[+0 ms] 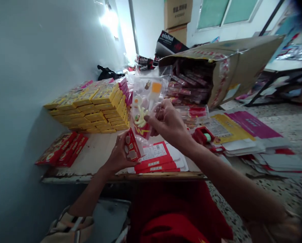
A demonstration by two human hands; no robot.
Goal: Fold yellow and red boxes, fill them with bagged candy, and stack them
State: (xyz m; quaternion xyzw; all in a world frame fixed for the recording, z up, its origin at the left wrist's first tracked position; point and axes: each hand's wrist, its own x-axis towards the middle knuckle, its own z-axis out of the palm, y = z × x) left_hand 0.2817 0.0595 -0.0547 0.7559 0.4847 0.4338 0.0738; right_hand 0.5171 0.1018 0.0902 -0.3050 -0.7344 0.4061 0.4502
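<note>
Near the table's front edge, my left hand is closed around a small red box that is tilted, with pale shapes printed on its side. Just above and to the right, my right hand pinches a clear plastic bag by its right side. Inside the bag are pale yellow and white toy-like pieces, an orange square and a red part with a yellow zigzag. The bag's lower end is right by the box; whether it reaches inside cannot be seen. Under both hands lie flat red-and-white cartons.
Stacked yellow boxes stand at left, with several red boxes before them. A large cardboard box on its side holds packaged items. A red tape dispenser and flat yellow and purple cartons lie at right.
</note>
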